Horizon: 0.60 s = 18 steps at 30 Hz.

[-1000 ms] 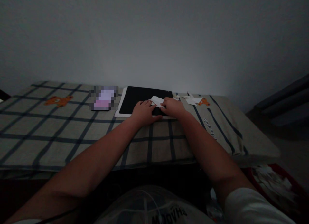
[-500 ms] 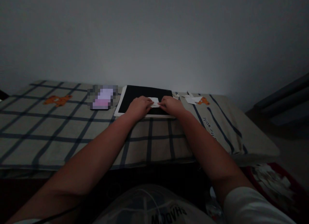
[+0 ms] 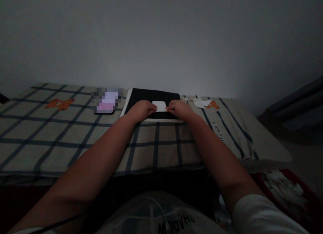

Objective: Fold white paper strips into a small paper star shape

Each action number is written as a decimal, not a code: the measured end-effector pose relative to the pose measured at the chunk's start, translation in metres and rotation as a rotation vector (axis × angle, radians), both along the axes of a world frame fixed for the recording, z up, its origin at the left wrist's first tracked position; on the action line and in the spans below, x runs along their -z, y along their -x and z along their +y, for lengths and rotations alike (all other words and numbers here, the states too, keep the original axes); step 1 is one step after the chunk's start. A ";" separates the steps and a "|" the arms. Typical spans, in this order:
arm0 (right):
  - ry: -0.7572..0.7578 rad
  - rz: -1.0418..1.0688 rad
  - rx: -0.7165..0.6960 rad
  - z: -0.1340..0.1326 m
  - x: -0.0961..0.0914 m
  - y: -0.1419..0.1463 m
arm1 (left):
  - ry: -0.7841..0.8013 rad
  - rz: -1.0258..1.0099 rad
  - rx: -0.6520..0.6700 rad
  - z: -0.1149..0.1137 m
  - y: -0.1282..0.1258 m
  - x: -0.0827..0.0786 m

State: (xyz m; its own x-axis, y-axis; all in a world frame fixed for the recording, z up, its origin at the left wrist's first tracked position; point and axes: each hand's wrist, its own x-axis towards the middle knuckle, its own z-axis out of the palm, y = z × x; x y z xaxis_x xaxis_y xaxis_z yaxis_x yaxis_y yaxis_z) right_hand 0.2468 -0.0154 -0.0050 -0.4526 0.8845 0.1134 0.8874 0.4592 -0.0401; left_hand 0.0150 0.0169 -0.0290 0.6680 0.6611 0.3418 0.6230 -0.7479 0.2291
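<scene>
A small piece of white paper (image 3: 159, 106) lies over a flat black board with a white edge (image 3: 141, 96). My left hand (image 3: 143, 110) pinches the paper's left near corner between thumb and fingers. At the opposite near corner, my right hand (image 3: 178, 109) has its thumb and fingertips closed on the paper. Both hands rest low over the board, with the paper's middle and far edge showing between them. Whether the paper is folded is hard to make out in the dim light.
A phone with a blurred screen (image 3: 107, 101) lies to the left on the checked tablecloth (image 3: 75, 126). Folded white paper pieces (image 3: 202, 103) lie right of the board. Below right, a red container (image 3: 285, 173) holds crumpled whitish stuff. A grey wall (image 3: 161, 42) rises behind the table.
My left hand has slid left to the paper's corner, so more of the paper shows between my hands. My right hand has barely moved.
</scene>
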 end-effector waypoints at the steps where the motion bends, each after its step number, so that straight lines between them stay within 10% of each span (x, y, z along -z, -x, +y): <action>1: -0.005 0.003 -0.005 0.000 0.001 0.000 | 0.006 -0.013 0.008 0.001 0.001 0.000; 18: -0.007 0.054 -0.053 0.005 0.006 -0.003 | -0.048 -0.004 0.015 -0.002 0.001 0.002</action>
State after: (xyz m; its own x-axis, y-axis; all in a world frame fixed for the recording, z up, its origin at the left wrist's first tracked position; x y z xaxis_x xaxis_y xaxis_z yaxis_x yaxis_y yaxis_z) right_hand 0.2501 -0.0099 -0.0109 -0.4919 0.8586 0.1446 0.8585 0.5059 -0.0836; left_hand 0.0144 0.0153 -0.0312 0.6764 0.6339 0.3752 0.6108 -0.7673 0.1952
